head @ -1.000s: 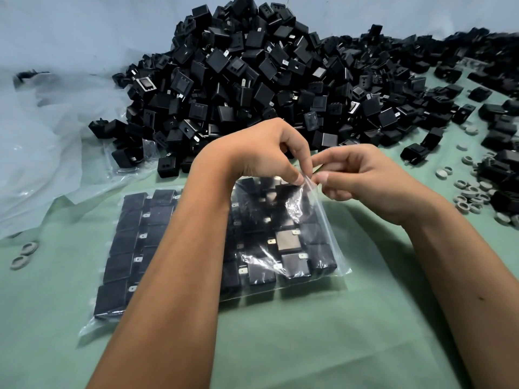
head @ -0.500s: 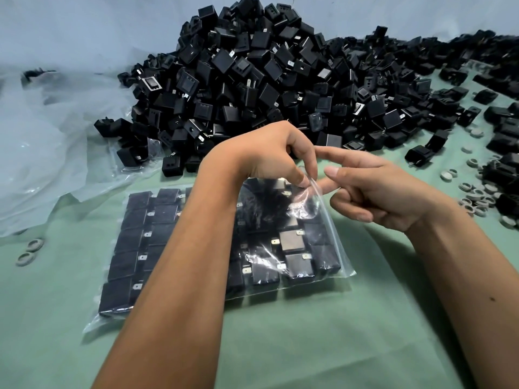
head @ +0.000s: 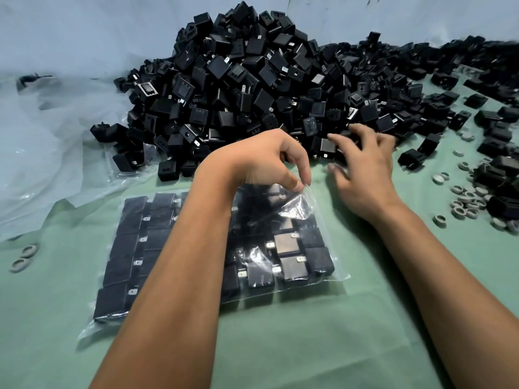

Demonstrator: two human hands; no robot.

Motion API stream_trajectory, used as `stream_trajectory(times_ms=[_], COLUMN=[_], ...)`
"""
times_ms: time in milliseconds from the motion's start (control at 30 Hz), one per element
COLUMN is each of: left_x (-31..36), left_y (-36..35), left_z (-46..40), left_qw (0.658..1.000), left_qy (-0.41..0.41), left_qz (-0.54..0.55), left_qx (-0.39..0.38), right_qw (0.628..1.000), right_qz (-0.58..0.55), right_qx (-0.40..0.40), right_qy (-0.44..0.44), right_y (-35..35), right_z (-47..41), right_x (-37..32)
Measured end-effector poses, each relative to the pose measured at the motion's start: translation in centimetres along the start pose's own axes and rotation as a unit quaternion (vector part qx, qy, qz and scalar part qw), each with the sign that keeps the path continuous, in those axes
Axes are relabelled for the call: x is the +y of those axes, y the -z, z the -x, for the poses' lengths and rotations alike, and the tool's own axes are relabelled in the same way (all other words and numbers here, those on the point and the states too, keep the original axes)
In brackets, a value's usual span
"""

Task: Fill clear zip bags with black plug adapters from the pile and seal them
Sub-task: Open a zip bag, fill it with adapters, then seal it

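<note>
- pinching the top right corner of the clear zip bag (head: 334, 265) between thumb and forefinger, the left hand (head: 264, 161) lifts that corner a little off the green surface (head: 309, 341).
- the bag lies flat otherwise, packed with black plug adapters (head: 292, 244) set in neat rows; the left forearm crosses over its middle, so part of the contents is hidden.
- whether the zip along the top edge is closed, i cannot tell from where i stand.
- the right hand (head: 365, 169) is apart from the bag, off to its upper right, fingers spread and relaxed, holding nothing; it is blurred, and its fingertips are at the near edge of the pile (head: 252, 80).
- the pile is a big heap of loose black adapters at the back of the surface, trailing off along the right side.
- small grey rings (head: 463, 203) are scattered on the surface at the far right, and a couple more rings (head: 24, 258) sit at the left edge.
- a sheet of pale, crumpled plastic (head: 56, 141) lies at the left, tucked under the near left edge of the pile.
</note>
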State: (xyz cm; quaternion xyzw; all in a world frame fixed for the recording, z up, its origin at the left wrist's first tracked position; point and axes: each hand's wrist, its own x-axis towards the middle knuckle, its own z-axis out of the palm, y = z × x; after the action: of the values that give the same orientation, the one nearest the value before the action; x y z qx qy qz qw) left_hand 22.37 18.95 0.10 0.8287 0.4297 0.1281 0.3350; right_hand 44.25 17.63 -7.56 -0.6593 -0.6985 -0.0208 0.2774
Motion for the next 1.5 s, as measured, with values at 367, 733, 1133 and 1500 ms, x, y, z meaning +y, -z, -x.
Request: stream_trajectory(times_ms=[367, 733, 1133, 1500], left_x=[-0.3, -0.1, -0.6, -0.4], left_y=[0.0, 0.1, 0.3, 1.0], left_z=[-0.1, 0.0, -0.2, 0.2], left_qw=[1.0, 0.999, 1.0, 0.999], left_qy=[0.002, 0.005, 0.006, -0.029], left_qz=[-0.008, -0.012, -0.021, -0.014], left_qx=[-0.008, -0.034, -0.015, -0.007], right_qw=[0.999, 0.999, 0.926, 0.837], right_qz=[-0.026, -0.016, -0.331, -0.463], right_qx=[-0.017, -0.016, -0.179, -0.284], right_qy=[0.034, -0.027, -0.006, 0.062], right_y=[0.6, 0.9, 4.0, 4.4], right_z=[0.2, 0.4, 1.3, 1.5], right_x=[-0.3, -0.5, -1.4, -1.5])
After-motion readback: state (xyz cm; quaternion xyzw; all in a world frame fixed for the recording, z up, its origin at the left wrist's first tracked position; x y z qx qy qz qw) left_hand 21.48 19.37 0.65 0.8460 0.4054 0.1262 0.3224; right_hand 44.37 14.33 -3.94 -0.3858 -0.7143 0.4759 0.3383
